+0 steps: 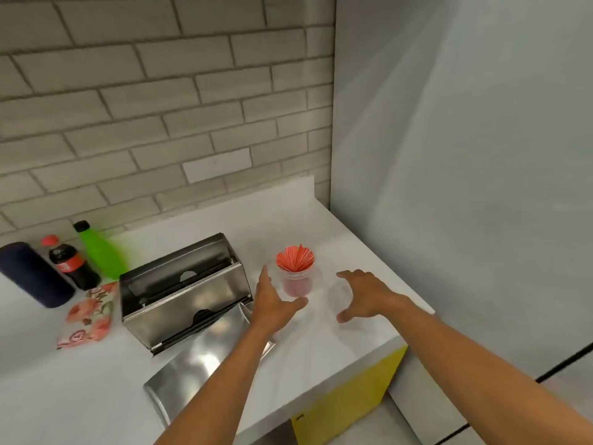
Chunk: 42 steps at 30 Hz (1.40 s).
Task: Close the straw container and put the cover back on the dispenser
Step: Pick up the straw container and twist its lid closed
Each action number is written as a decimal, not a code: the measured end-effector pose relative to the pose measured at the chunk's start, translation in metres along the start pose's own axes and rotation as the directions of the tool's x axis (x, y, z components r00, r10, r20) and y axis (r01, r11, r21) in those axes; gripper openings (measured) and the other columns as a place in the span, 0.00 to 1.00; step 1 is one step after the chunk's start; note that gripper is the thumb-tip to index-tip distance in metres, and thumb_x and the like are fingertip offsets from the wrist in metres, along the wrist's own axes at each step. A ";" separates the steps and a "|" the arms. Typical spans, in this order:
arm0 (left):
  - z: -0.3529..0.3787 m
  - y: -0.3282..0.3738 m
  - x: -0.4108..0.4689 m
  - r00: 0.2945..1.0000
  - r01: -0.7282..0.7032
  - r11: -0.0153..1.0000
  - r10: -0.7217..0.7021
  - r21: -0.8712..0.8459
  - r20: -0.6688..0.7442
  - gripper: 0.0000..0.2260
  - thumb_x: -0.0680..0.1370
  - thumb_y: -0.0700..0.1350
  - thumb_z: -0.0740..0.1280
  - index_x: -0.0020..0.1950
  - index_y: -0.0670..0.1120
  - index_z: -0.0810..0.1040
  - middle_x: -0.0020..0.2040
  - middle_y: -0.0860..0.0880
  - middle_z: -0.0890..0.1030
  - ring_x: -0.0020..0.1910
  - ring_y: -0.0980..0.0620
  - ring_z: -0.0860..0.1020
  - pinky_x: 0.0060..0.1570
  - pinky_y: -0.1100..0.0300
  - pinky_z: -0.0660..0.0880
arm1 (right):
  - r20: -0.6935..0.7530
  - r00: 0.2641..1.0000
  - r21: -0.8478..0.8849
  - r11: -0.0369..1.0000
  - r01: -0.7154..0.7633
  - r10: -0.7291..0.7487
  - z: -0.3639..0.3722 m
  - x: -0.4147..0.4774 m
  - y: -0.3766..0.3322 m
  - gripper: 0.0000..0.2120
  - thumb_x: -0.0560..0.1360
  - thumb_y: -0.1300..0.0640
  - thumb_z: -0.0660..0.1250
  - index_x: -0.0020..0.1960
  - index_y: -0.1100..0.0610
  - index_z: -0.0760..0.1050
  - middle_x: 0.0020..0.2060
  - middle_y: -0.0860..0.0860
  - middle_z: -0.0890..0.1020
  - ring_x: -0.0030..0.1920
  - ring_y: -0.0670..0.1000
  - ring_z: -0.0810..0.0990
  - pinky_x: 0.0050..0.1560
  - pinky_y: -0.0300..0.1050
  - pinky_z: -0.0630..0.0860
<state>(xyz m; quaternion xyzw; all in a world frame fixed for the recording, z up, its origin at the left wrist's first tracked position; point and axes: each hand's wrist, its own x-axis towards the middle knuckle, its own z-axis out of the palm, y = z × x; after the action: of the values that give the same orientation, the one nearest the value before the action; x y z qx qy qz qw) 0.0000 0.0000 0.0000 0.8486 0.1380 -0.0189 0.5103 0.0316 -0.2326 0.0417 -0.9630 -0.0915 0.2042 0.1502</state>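
A clear straw container (296,279) full of red-and-white straws stands uncovered on the white counter (324,345). My left hand (272,305) is open just left of it, fingers spread, thumb near its base. My right hand (365,295) hovers open to its right over what looks like a faint clear lid (340,292) on the counter. The steel dispenser (183,293) sits open to the left. Its shiny metal cover (199,354) lies flat on the counter in front of it, partly under my left forearm.
At far left stand a dark cylinder (32,274), a cola bottle (72,264) and a green bottle (99,248), with a flowered napkin pack (91,316) in front of them. A brick wall is behind, a grey panel is at right, and the counter edge drops over a yellow cabinet (343,399).
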 end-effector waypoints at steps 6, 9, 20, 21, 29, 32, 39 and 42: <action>0.023 -0.005 0.030 0.997 0.057 0.996 -0.061 -0.075 -0.055 0.62 0.63 0.54 0.87 0.86 0.52 0.51 0.82 0.46 0.64 0.79 0.43 0.67 0.74 0.45 0.70 | 0.061 0.998 -0.064 0.998 -0.012 0.016 0.013 0.024 0.006 0.59 0.63 0.41 0.83 0.84 0.48 0.54 0.76 0.53 0.67 0.76 0.57 0.64 0.73 0.53 0.69; 0.035 -0.003 0.040 0.992 0.063 0.988 -0.078 -0.142 -0.101 0.57 0.60 0.54 0.87 0.83 0.53 0.61 0.77 0.48 0.72 0.75 0.43 0.73 0.71 0.40 0.74 | 0.052 0.999 -0.102 0.995 -0.003 0.009 0.011 0.038 0.009 0.59 0.62 0.43 0.84 0.84 0.48 0.54 0.75 0.53 0.67 0.75 0.56 0.64 0.72 0.53 0.69; 0.063 -0.007 0.052 0.952 0.045 0.931 -0.150 -0.361 -0.266 0.41 0.58 0.47 0.86 0.68 0.58 0.75 0.62 0.57 0.81 0.60 0.53 0.82 0.59 0.55 0.80 | 0.020 1.000 0.048 0.999 -0.019 0.018 -0.046 0.073 0.027 0.60 0.54 0.40 0.86 0.80 0.43 0.61 0.70 0.50 0.70 0.72 0.53 0.71 0.66 0.47 0.74; 0.065 -0.008 0.053 0.949 0.046 0.930 -0.155 -0.365 -0.274 0.41 0.57 0.46 0.85 0.67 0.59 0.74 0.62 0.57 0.81 0.60 0.53 0.81 0.61 0.54 0.80 | -0.005 1.000 0.093 0.996 0.002 -0.002 -0.060 0.075 0.023 0.60 0.53 0.40 0.86 0.80 0.43 0.63 0.71 0.49 0.70 0.73 0.52 0.71 0.67 0.47 0.74; 0.075 -0.017 0.053 0.934 0.045 0.949 -0.151 -0.313 -0.323 0.44 0.57 0.53 0.84 0.72 0.57 0.74 0.63 0.55 0.81 0.62 0.50 0.81 0.61 0.46 0.81 | -0.012 0.959 0.115 0.952 0.283 -0.284 -0.097 0.090 -0.048 0.57 0.54 0.41 0.86 0.78 0.38 0.64 0.70 0.47 0.70 0.69 0.49 0.72 0.63 0.43 0.73; 0.075 -0.018 0.053 0.930 0.059 0.963 -0.149 -0.263 -0.337 0.43 0.57 0.56 0.82 0.71 0.58 0.74 0.61 0.56 0.81 0.61 0.50 0.81 0.59 0.46 0.82 | 0.034 0.942 0.048 0.942 0.331 -0.333 -0.081 0.101 -0.070 0.56 0.56 0.43 0.86 0.78 0.39 0.63 0.68 0.47 0.70 0.68 0.51 0.71 0.61 0.44 0.74; 0.077 -0.021 0.053 0.926 0.063 0.977 -0.133 -0.202 -0.355 0.43 0.57 0.60 0.80 0.71 0.59 0.72 0.61 0.57 0.79 0.62 0.51 0.79 0.59 0.48 0.81 | 0.080 0.937 -0.067 0.936 0.344 -0.339 -0.067 0.115 -0.085 0.57 0.54 0.43 0.84 0.78 0.39 0.62 0.67 0.47 0.70 0.68 0.52 0.70 0.61 0.48 0.77; 0.078 -0.023 0.054 0.921 0.071 0.981 -0.133 -0.179 -0.366 0.43 0.56 0.61 0.79 0.71 0.60 0.72 0.61 0.58 0.79 0.61 0.52 0.79 0.59 0.49 0.81 | 0.092 0.934 -0.089 0.932 0.352 -0.344 -0.068 0.117 -0.087 0.57 0.54 0.43 0.85 0.78 0.39 0.63 0.67 0.48 0.70 0.68 0.53 0.70 0.61 0.49 0.77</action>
<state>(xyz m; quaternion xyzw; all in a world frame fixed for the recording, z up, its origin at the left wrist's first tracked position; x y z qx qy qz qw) 0.0545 -0.0464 -0.0664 0.7837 0.2784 0.1290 0.5401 0.1558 -0.1402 0.0869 -0.9297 -0.2767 0.2055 0.1301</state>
